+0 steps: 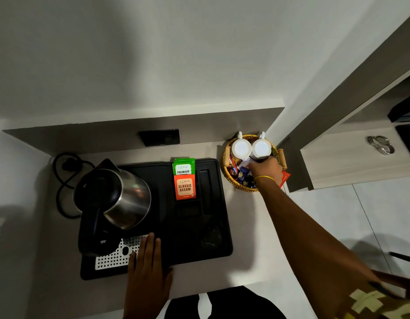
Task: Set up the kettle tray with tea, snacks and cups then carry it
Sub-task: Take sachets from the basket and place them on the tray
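Note:
A black kettle tray lies on the counter. A steel kettle stands on its left half. Green and orange tea packets stand in a slot near the tray's middle. My left hand rests flat on the tray's front edge, beside the perforated white drip plate, fingers spread. A wicker basket to the right of the tray holds two white cups upside down and several snack sachets. My right hand reaches into the basket among the sachets, just below the right cup; its fingertips are hidden.
The kettle's black cord coils on the counter to the left. A black wall socket sits behind the tray. A wooden partition and shelf rise right of the basket, with a metal object on the shelf. The counter edge runs close to my body.

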